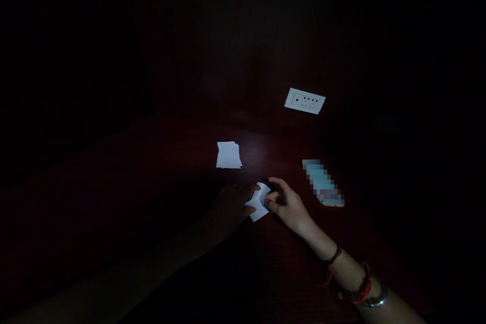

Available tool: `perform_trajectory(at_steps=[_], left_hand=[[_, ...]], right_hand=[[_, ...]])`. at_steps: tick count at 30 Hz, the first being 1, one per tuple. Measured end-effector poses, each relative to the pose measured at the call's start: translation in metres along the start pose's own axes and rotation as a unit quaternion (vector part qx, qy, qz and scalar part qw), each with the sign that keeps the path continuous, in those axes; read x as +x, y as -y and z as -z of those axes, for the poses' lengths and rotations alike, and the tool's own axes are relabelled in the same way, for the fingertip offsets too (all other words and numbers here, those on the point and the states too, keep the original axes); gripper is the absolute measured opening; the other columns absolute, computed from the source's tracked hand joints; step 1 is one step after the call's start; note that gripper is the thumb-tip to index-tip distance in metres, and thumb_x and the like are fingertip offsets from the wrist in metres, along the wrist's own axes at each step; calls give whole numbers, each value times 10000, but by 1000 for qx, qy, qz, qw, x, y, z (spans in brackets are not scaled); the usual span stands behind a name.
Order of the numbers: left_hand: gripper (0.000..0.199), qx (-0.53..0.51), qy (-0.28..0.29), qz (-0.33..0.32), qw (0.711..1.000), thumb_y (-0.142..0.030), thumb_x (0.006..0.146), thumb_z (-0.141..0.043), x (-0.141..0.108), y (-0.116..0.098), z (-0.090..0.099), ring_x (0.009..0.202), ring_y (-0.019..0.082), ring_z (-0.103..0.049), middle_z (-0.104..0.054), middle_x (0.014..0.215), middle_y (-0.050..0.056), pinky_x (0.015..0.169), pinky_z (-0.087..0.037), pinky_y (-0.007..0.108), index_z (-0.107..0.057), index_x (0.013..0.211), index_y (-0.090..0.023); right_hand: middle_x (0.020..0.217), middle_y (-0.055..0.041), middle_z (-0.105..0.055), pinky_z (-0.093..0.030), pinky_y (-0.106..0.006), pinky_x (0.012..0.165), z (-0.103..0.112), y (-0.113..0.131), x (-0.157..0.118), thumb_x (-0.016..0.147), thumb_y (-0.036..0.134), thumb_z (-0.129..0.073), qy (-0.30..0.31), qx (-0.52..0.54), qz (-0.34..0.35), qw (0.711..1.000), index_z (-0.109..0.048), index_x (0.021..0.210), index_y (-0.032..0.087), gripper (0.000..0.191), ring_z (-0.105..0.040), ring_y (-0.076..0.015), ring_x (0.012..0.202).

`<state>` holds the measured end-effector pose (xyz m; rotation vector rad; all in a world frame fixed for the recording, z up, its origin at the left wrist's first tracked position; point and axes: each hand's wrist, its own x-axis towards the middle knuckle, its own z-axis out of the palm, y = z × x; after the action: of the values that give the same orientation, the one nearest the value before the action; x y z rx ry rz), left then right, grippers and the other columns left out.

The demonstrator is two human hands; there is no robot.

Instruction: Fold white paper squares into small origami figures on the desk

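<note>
A small white piece of paper [259,206] with a crease across it is between my two hands, its right side bent upward. My left hand [230,207], mostly in shadow, holds its left side, with thumb and forefinger apart on the sheet. At the right edge, my right hand [287,206] has the paper at its curled thumb and fingers; the forefinger stands out above. Just beyond lies a small stack of white paper pieces [228,155], their edges unevenly lined up.
A phone [322,182] with a blurred-out screen lies right of my right hand on the dark red table [182,162]. A white wall socket [305,101] sits behind it. Bracelets [366,286] circle my right wrist. Surroundings are very dark.
</note>
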<state>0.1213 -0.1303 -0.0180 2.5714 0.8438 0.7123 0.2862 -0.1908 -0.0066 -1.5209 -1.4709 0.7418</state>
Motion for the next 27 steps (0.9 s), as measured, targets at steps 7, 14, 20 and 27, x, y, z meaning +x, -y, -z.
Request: perform_trajectory(at_steps=[7,14,20,27], left_hand=[[477,-20,-10,-9,1000,-175,733,-566,0,6,-4,892,179,-503,-547,964,30,784,-372,304,-390,1176,-199],[530,33,22,-21,999,-149,723,-569,5,-8,9,872,192,-522,-589,918,27,757,-382,323,-352,1206,-178],[443,56,32,-6,998,-163,752,-547,4,-18,15,862,199,-538,-606,929,39,766,-375,342,-376,1160,-140],[310,77,28,33,996,-159,789,-494,6,-24,14,826,203,-545,-606,881,48,716,-394,320,-448,1095,-158]], right_hand=[[773,6,-624,-451,-229,675,2,15,-4,690,105,-461,19,-97,52,994,-382,1165,177,487,-580,-103,687],[783,-12,-639,-458,-234,686,4,18,-5,728,143,-470,38,-111,68,991,-373,1201,155,482,-594,-113,704],[745,-28,-650,-460,-256,684,7,21,-5,782,241,-451,38,-122,50,990,-389,1217,124,455,-598,-133,679],[740,-36,-649,-446,-242,678,5,21,-4,764,211,-461,28,-135,38,990,-485,1146,106,397,-590,-137,667]])
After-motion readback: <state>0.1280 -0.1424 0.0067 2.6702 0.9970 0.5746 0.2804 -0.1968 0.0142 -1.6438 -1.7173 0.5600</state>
